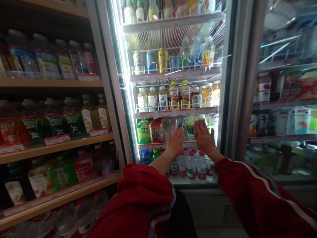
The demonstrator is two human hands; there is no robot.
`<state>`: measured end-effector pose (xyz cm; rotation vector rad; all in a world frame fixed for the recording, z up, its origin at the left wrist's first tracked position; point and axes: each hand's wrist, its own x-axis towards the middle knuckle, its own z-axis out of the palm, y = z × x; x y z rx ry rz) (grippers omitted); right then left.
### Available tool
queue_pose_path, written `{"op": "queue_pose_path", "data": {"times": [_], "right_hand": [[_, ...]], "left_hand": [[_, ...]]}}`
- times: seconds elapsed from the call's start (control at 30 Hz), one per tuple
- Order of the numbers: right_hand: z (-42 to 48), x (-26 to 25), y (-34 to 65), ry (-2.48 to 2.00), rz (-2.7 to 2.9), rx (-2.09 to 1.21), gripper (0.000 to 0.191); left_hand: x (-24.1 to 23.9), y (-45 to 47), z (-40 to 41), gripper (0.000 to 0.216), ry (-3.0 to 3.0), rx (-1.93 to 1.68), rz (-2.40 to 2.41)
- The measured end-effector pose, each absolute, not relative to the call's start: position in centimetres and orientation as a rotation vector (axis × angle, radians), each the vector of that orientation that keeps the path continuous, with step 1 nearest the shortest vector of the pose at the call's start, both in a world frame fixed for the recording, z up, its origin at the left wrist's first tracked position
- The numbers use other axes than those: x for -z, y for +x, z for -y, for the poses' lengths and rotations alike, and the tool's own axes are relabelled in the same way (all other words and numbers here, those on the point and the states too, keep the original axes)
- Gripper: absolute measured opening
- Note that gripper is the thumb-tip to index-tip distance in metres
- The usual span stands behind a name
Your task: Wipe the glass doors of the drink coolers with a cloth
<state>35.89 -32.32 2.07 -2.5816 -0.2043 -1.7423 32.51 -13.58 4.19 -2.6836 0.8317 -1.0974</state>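
My left hand (175, 142) is spread with its fingers pointing up, its palm toward the glass door (146, 39) of a lit drinks fridge. It holds nothing that I can see. To the right of it, my right hand (206, 138) presses a crumpled tan cloth (199, 124) under its fingers, at the height of the fourth shelf. Part of the cloth is hidden by the fingers. Behind the hands stand a green bottle (143, 131), a red bottle (156, 131) and several clear bottles. Red-capped water bottles (191, 167) fill the bottom below my hands.
On the left, wooden shelves (56, 142) of bottles run close beside the fridge. A metal door frame (239, 82) separates this fridge from another glass-fronted one on the right, stocked with drinks (264, 87). A dark lower panel (205, 205) lies under the fridge.
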Motion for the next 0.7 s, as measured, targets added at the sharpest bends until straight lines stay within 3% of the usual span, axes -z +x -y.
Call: {"op": "queue_pose_path", "data": {"times": [0.33, 0.57, 0.7], "right_hand": [[33.1, -3.2, 35.9, -2.570, 0.163, 1.716, 0.048], [33.9, -0.5, 35.0, -2.625, 0.226, 1.700, 0.050], [35.0, -2.6, 35.5, -2.587, 0.168, 1.704, 0.050]], "left_hand": [[-3.8, 32.8, 15.0, 0.062, -2.658, 1.147, -0.916], [-4.2, 32.0, 16.8, 0.062, -2.628, 1.125, -0.985], [-4.8, 31.9, 17.8, 0.062, -2.606, 1.135, -1.006]]}}
